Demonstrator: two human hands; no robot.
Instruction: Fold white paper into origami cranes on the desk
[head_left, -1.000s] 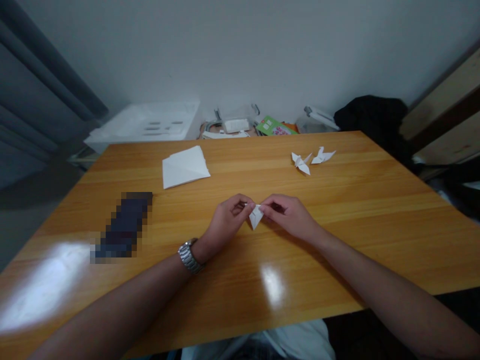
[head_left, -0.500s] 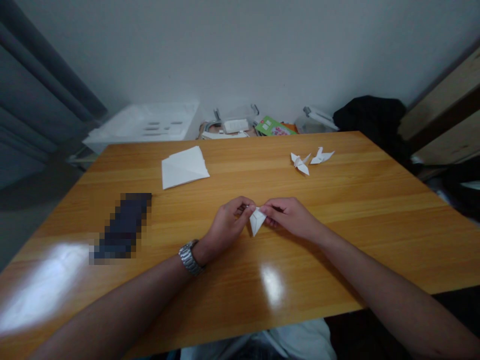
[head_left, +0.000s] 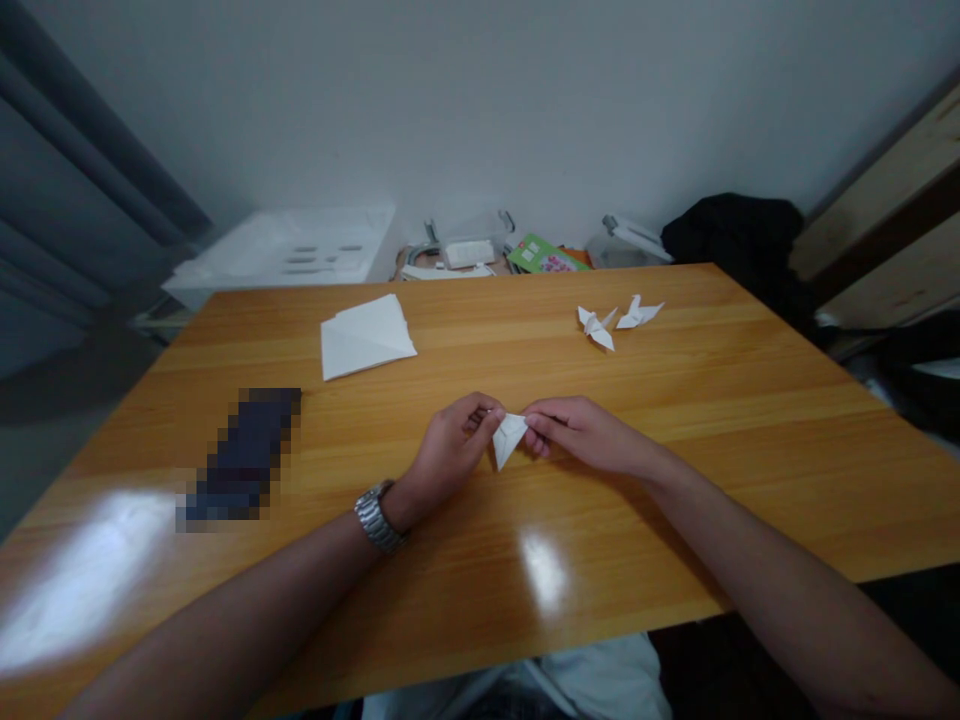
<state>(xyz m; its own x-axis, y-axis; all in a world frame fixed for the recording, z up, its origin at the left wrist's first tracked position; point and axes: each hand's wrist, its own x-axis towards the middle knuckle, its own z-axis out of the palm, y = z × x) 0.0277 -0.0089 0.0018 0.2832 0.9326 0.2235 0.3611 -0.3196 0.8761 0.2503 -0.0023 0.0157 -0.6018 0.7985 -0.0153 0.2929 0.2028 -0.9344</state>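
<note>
A small piece of folded white paper [head_left: 508, 438] hangs between my two hands, its point toward me. My left hand [head_left: 455, 445] pinches its upper left corner between thumb and fingers. On the other side, my right hand [head_left: 581, 432] grips the upper right corner the same way. The fingertips behind the paper are partly hidden. Farther back on the right lie two folded paper cranes [head_left: 597, 327], close together. At the back left rests a stack of white paper sheets [head_left: 367, 338].
The wooden table [head_left: 450, 580] spans the view. A blurred-out dark flat object [head_left: 247, 450] lies at left. Behind the table's far edge are a white tray [head_left: 300, 250], a green booklet [head_left: 544, 255] and a black cloth-like heap [head_left: 735, 230]. A metal watch [head_left: 379, 517] circles my left wrist.
The folded paper has shifted slightly left and its lower point has swung left. My right fingers sit closer to its right corner. Both hands still hold it.
</note>
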